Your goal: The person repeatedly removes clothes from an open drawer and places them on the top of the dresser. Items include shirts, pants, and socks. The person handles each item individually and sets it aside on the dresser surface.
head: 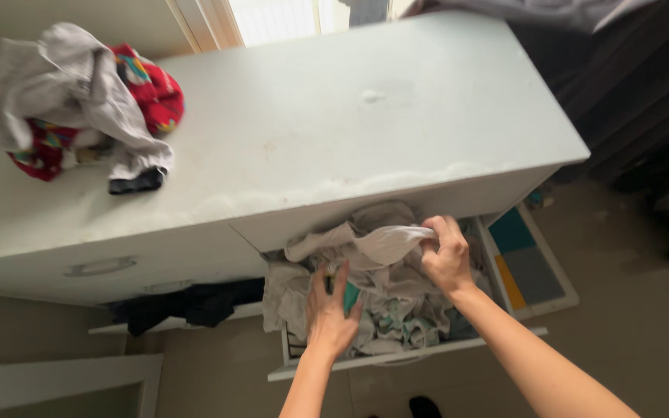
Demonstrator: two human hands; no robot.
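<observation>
An open white drawer (396, 358) of a white dresser (311, 131) is stuffed with crumpled grey, white and teal clothes (396, 313). My right hand (447, 255) grips a pale grey garment (373, 244) and lifts its edge near the drawer's back right. My left hand (331, 306) lies flat with fingers spread, pressing into the clothes near the drawer's front left.
A heap of grey and red patterned clothes (79, 101) with a dark sock lies on the dresser top at the left. Dark fabric (187, 303) hangs out of a lower drawer on the left. A coloured mat (524, 263) lies on the floor to the right. Dark curtains (636, 85) hang far right.
</observation>
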